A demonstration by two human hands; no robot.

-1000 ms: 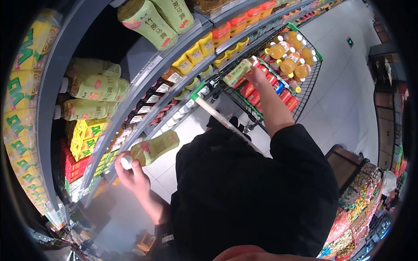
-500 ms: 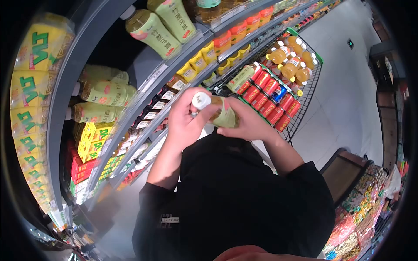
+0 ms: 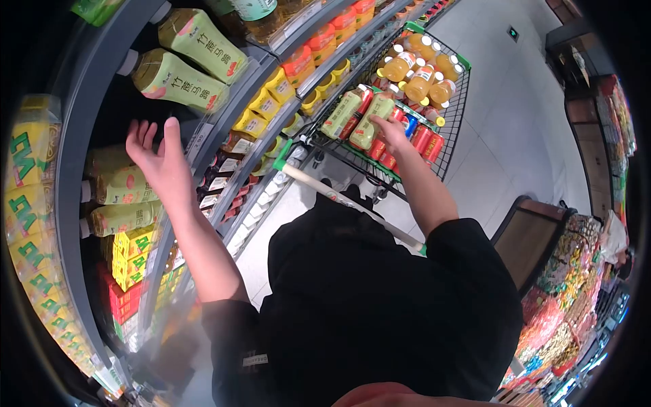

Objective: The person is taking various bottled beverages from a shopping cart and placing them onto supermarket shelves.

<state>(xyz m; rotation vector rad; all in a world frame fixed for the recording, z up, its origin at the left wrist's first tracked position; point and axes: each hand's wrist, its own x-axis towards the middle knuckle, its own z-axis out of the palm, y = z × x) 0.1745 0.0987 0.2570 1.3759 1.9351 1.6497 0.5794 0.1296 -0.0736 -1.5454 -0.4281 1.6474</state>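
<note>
The right hand (image 3: 395, 136) held a bottle (image 3: 367, 130) on red cans (image 3: 423, 140), apparently steadying it. The left hand (image 3: 160, 159), fingers wide, hung near shelved bottles (image 3: 183, 83).

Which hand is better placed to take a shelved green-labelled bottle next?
Likely the left hand: open, empty, beside the shelved bottles; the right hand is on a bottle in the cart.

Right fingers (image 3: 384, 124) touch a green-labelled bottle (image 3: 369, 130).
</note>
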